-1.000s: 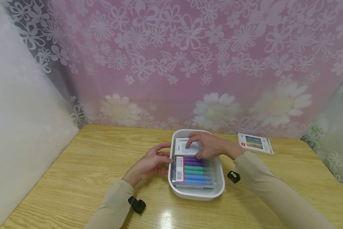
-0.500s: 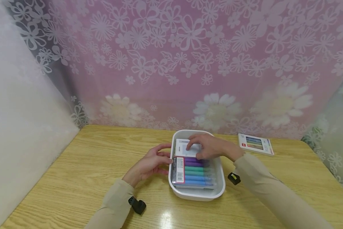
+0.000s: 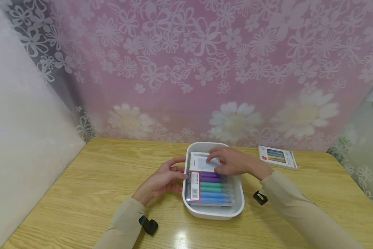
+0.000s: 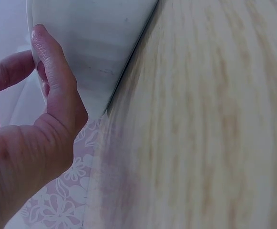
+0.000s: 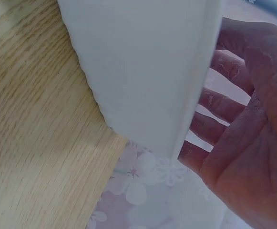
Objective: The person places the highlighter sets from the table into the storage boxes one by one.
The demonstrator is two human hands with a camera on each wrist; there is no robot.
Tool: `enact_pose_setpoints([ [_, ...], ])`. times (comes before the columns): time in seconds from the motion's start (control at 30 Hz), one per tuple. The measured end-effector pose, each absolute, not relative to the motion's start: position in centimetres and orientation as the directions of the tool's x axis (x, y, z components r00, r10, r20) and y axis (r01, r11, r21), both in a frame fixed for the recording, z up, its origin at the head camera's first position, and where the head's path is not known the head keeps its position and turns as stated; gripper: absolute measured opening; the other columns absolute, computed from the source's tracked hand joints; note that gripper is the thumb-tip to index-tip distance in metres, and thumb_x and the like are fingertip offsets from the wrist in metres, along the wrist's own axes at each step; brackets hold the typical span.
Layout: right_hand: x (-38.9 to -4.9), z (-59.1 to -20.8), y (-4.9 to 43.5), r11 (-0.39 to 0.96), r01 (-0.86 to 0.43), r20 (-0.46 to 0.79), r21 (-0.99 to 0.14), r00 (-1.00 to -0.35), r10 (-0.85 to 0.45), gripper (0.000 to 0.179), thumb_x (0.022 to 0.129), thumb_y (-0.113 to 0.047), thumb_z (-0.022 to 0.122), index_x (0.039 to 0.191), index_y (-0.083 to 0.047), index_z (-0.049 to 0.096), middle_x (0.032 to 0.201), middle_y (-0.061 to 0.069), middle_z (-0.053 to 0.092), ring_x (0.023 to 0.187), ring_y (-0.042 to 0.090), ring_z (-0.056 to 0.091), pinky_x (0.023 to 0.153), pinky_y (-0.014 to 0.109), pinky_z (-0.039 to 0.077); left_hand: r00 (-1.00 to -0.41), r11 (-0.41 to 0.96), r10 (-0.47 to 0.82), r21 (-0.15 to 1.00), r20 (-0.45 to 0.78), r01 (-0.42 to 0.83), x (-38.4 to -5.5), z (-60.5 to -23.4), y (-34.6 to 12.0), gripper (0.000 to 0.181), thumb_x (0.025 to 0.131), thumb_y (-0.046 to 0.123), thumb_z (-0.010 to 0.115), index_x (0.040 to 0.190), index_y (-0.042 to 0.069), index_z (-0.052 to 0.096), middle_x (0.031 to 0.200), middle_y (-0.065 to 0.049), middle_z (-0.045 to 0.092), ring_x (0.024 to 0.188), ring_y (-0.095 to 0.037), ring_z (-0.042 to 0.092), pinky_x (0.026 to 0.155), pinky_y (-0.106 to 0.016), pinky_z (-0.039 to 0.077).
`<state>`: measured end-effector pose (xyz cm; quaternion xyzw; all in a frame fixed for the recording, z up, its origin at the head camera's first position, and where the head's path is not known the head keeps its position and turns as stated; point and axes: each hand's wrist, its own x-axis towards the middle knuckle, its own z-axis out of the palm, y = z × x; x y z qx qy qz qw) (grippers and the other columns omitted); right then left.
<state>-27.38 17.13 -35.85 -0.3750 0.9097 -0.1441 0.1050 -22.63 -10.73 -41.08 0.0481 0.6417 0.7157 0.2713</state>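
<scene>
A white plastic bin (image 3: 215, 216) stands on the table. Inside it lie a white box (image 3: 201, 162) with a pale blue panel, toward the far end, and a clear pack of purple, green and blue pens (image 3: 212, 188), nearer. My left hand (image 3: 162, 180) rests against the bin's left side, thumb at the rim; in the left wrist view the bin's outer wall (image 4: 95, 43) is beside the thumb. My right hand (image 3: 231, 161) reaches over the right rim, fingers extended above the white box. Whether its fingertips touch the box is hard to tell; the bin wall (image 5: 138, 71) hides them in the right wrist view.
A white pack of coloured pens (image 3: 278, 157) lies at the table's back right. Behind the wooden table (image 3: 136, 148) hangs a pink flowered curtain (image 3: 180, 86). A pale curtain (image 3: 27, 121) borders the left side.
My right hand has shifted slightly to the right, uncovering more of the white box and a red mark on it. My left hand stays at the bin's left side.
</scene>
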Motion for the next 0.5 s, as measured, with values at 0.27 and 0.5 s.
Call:
enact_pose_setpoints([
  [0.27, -26.3, -35.4, 17.8, 0.692, -0.64, -0.04, -0.334, -0.724, -0.689, 0.038, 0.094, -0.024, 0.066, 0.131, -0.014, 0.068, 0.151, 0.02, 0.052, 0.137, 0.044, 0.052, 0.112, 0.059, 0.045, -0.851, -0.028, 0.444, 0.944, -0.281, -0.327, -22.6, -41.2, -10.7, 0.071, 0.092, 0.004, 0.066, 0.155, 0.012, 0.036, 0.127, -0.015, 0.06, 0.098, -0.019, 0.067, 0.067, -0.031, 0.063],
  [0.5, -24.6, -34.7, 18.9, 0.712, -0.638, 0.031, -0.293, -0.75, -0.66, 0.047, 0.094, -0.032, 0.067, 0.137, -0.014, 0.064, 0.154, 0.019, 0.05, 0.138, 0.046, 0.051, 0.109, 0.063, 0.045, -0.855, -0.032, 0.436, 0.944, -0.282, -0.328, -22.5, -41.2, -10.7, 0.071, 0.091, 0.005, 0.067, 0.155, 0.014, 0.036, 0.123, -0.012, 0.06, 0.098, -0.019, 0.067, 0.067, -0.031, 0.063],
])
